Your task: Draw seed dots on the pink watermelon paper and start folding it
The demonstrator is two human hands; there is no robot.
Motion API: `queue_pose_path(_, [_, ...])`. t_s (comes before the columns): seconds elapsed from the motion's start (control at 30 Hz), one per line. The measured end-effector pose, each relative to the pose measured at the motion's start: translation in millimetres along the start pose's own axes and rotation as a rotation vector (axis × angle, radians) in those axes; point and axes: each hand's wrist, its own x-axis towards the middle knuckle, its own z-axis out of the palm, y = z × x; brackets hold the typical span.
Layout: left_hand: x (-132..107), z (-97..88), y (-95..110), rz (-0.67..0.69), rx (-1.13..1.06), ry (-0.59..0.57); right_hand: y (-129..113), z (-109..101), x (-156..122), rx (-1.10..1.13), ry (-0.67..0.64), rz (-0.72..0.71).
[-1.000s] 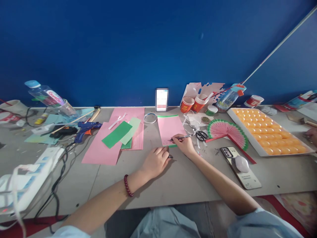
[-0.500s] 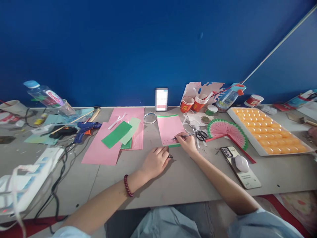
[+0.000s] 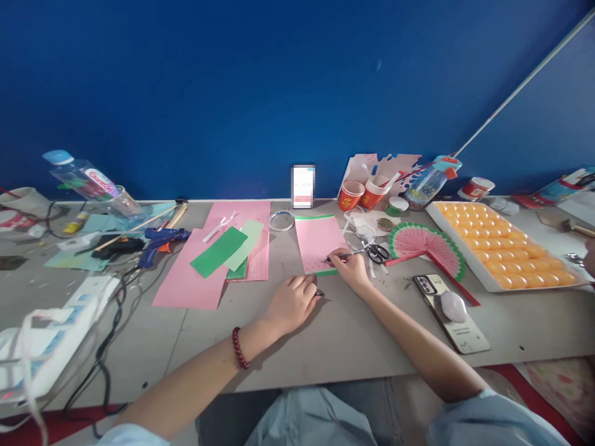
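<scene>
A pink sheet of paper (image 3: pixel 320 238) with green strips along its far and near edges lies in front of me. Small dark marks run along its near part. My right hand (image 3: pixel 351 266) is closed round a pen (image 3: pixel 346 253), its tip at the paper among those marks. Resting on the table at the sheet's near left corner, my left hand (image 3: pixel 292 302) has curled fingers, and a small dark cap-like piece (image 3: pixel 319 293) sticks out of them. Black-handled scissors (image 3: pixel 377 253) lie just right of the pen. A pink and green pleated paper fan (image 3: pixel 430 244) rests farther right.
Pink sheets (image 3: pixel 190 288) and green strips (image 3: pixel 219 252) lie left, near a blue glue gun (image 3: pixel 158 243) and power strip (image 3: pixel 60 337). Rightward are a phone (image 3: pixel 469 331) under a white case (image 3: pixel 453 306), and a tray of orange balls (image 3: pixel 506 248). Another person's hand (image 3: pixel 589 257) shows at the right edge.
The pen tip has shifted very slightly on the sheet; my left hand stays put. Another person's hand with a shiny metal thing has come in at the right edge.
</scene>
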Motion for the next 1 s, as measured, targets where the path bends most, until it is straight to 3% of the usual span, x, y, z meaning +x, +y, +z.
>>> queue_pose_path(0.8, [-0.8, 1.9, -0.9, -0.011, 0.011, -0.016, 0.3, 0.9, 0.4, 0.008, -0.001, 0.003])
queue_pose_path(1.0, [-0.9, 3.0, -1.4, 0.004, 0.011, -0.014, 4.4, -1.3, 2.2, 0.072, 0.058, 0.052])
